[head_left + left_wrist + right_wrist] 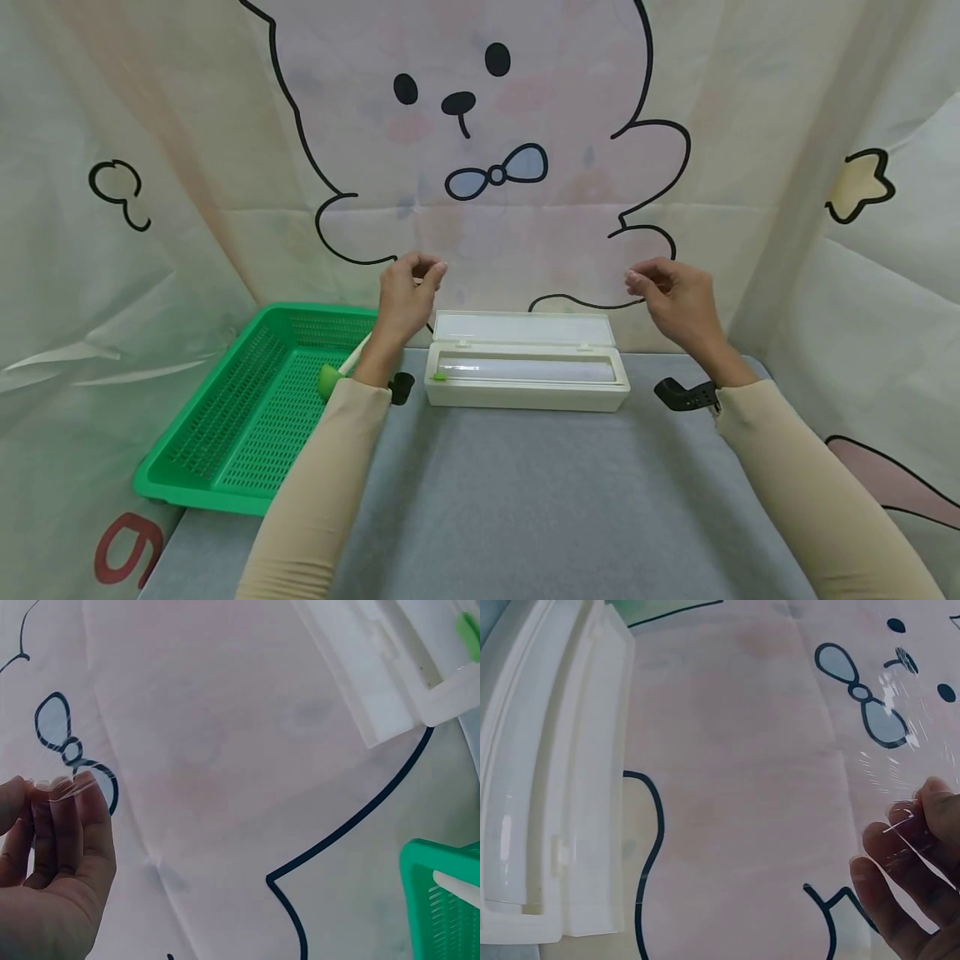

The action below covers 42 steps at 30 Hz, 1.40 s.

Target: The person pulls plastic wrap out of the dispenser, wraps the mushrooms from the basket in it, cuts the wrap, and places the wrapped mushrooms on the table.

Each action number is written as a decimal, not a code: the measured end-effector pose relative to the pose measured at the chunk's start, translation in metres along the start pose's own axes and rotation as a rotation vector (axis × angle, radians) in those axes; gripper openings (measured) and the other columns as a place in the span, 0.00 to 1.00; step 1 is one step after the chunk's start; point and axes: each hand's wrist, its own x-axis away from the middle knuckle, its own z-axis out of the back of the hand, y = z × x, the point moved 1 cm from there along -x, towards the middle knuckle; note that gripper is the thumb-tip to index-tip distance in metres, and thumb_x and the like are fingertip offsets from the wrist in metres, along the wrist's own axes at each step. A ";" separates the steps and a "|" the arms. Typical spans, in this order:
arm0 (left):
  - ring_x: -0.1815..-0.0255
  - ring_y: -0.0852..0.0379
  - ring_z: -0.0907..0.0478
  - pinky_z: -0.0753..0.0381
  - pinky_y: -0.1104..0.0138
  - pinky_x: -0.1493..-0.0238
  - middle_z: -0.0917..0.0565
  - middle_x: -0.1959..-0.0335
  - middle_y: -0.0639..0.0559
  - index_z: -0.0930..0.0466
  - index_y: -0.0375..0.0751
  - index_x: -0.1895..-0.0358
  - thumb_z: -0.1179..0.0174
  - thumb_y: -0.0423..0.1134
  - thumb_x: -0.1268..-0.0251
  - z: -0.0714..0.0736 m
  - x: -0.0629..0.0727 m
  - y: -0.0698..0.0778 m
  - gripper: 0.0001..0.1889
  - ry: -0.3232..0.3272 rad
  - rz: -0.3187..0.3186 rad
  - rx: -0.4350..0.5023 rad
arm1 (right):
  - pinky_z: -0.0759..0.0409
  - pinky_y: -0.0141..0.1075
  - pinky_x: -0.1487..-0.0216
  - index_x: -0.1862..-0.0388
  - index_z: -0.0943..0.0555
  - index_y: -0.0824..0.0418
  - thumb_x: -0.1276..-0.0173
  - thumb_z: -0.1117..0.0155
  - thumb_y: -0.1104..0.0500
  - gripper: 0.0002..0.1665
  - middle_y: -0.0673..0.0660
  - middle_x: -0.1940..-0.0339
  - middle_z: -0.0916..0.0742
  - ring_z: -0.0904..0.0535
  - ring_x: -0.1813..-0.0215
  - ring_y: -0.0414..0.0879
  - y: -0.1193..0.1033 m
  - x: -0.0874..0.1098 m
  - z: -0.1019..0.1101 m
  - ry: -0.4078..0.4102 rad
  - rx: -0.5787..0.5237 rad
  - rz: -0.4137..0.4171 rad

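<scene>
Clear plastic wrap (pixel 881 780) shows by its glints and creases in the right wrist view. My left hand (pixel 408 296) pinches the film between thumb and fingers, up above the left end of a white wrap dispenser (pixel 528 397). On the other side, my right hand (pixel 678 302) pinches film too, raised beyond the dispenser's right end. The dispenser's lid (pixel 525 327) stands tipped back, and a roll of wrap (pixel 525 369) lies inside. A small green slider (pixel 439 377) sits at the left of its front edge. In the head view the film between my hands hardly shows.
A green perforated basket (pixel 202 497) stands at the left of the grey table (pixel 540 500). Inside it lies a tool with a green head (pixel 327 381) and white handle, partly hidden by my left arm. A printed cloth (pixel 555 242) hangs behind and at both sides.
</scene>
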 end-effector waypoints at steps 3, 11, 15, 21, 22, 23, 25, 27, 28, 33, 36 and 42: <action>0.62 0.47 0.18 0.16 0.57 0.57 0.15 0.61 0.38 0.17 0.28 0.52 0.41 0.34 0.24 0.003 0.000 0.006 0.10 0.009 -0.018 0.002 | 0.27 0.16 0.65 0.57 0.15 0.71 0.26 0.35 0.65 0.08 0.65 0.65 0.11 0.21 0.67 0.26 -0.004 -0.002 0.004 0.023 -0.009 0.021; 0.62 0.48 0.19 0.18 0.60 0.59 0.16 0.61 0.39 0.17 0.28 0.53 0.41 0.33 0.25 0.010 0.000 0.022 0.10 0.041 -0.050 0.044 | 0.27 0.16 0.63 0.57 0.16 0.72 0.26 0.36 0.66 0.08 0.64 0.65 0.12 0.23 0.66 0.22 -0.016 -0.005 0.014 0.073 -0.035 0.064; 0.62 0.47 0.19 0.19 0.61 0.59 0.16 0.61 0.39 0.18 0.28 0.53 0.41 0.33 0.24 0.015 0.002 0.027 0.09 0.040 -0.077 0.059 | 0.27 0.17 0.60 0.58 0.17 0.73 0.26 0.36 0.66 0.08 0.64 0.64 0.13 0.23 0.64 0.25 -0.021 -0.005 0.018 0.093 -0.056 0.077; 0.57 0.49 0.20 0.19 0.59 0.55 0.18 0.58 0.40 0.19 0.29 0.53 0.42 0.34 0.23 0.023 0.008 0.030 0.09 -0.037 -0.110 0.096 | 0.23 0.18 0.57 0.54 0.21 0.74 0.23 0.42 0.68 0.08 0.65 0.59 0.15 0.20 0.60 0.32 -0.027 0.000 0.022 0.040 -0.132 0.071; 0.56 0.48 0.20 0.19 0.58 0.55 0.18 0.58 0.41 0.20 0.30 0.53 0.42 0.34 0.23 0.024 0.009 0.029 0.08 -0.062 -0.114 0.104 | 0.23 0.19 0.56 0.53 0.23 0.74 0.22 0.44 0.68 0.08 0.65 0.58 0.16 0.19 0.59 0.33 -0.027 0.001 0.023 0.021 -0.139 0.067; 0.55 0.48 0.20 0.19 0.58 0.55 0.18 0.58 0.41 0.20 0.30 0.53 0.43 0.34 0.23 0.026 0.011 0.030 0.08 -0.092 -0.116 0.110 | 0.22 0.19 0.57 0.52 0.24 0.75 0.21 0.45 0.67 0.08 0.64 0.57 0.16 0.18 0.59 0.33 -0.027 0.002 0.023 0.005 -0.148 0.064; 0.55 0.47 0.19 0.18 0.58 0.53 0.18 0.58 0.41 0.22 0.31 0.52 0.44 0.34 0.22 0.029 0.014 0.030 0.08 -0.162 -0.123 0.127 | 0.20 0.21 0.58 0.51 0.26 0.75 0.20 0.47 0.67 0.09 0.61 0.56 0.18 0.18 0.60 0.33 -0.027 0.006 0.024 -0.025 -0.161 0.062; 0.57 0.45 0.18 0.16 0.57 0.53 0.19 0.58 0.39 0.24 0.31 0.51 0.45 0.34 0.21 0.033 0.017 0.030 0.08 -0.238 -0.116 0.157 | 0.18 0.24 0.61 0.51 0.28 0.75 0.20 0.48 0.67 0.09 0.58 0.56 0.20 0.18 0.61 0.33 -0.027 0.009 0.025 -0.049 -0.191 0.068; 0.58 0.45 0.17 0.15 0.57 0.54 0.18 0.59 0.39 0.25 0.31 0.50 0.46 0.35 0.21 0.034 0.018 0.031 0.08 -0.272 -0.107 0.169 | 0.17 0.26 0.63 0.51 0.28 0.76 0.20 0.48 0.68 0.09 0.57 0.56 0.21 0.18 0.61 0.33 -0.027 0.011 0.025 -0.060 -0.214 0.069; 0.59 0.46 0.16 0.13 0.55 0.58 0.20 0.59 0.35 0.28 0.30 0.47 0.47 0.35 0.20 0.042 0.026 0.031 0.10 -0.398 -0.040 0.240 | 0.15 0.33 0.70 0.49 0.28 0.74 0.20 0.48 0.68 0.08 0.55 0.56 0.22 0.18 0.62 0.35 -0.028 0.025 0.027 -0.136 -0.250 0.030; 0.59 0.45 0.17 0.13 0.53 0.61 0.21 0.59 0.35 0.28 0.31 0.47 0.47 0.35 0.20 0.045 0.032 0.027 0.10 -0.456 -0.002 0.270 | 0.15 0.34 0.72 0.48 0.26 0.70 0.20 0.47 0.67 0.08 0.55 0.58 0.20 0.17 0.63 0.35 -0.028 0.038 0.029 -0.188 -0.221 0.003; 0.59 0.40 0.19 0.13 0.48 0.64 0.22 0.60 0.36 0.28 0.35 0.50 0.49 0.37 0.19 0.043 0.056 0.010 0.07 -0.597 0.105 0.361 | 0.14 0.41 0.74 0.50 0.24 0.69 0.20 0.47 0.68 0.06 0.58 0.62 0.17 0.16 0.65 0.44 -0.022 0.067 0.027 -0.341 -0.316 -0.033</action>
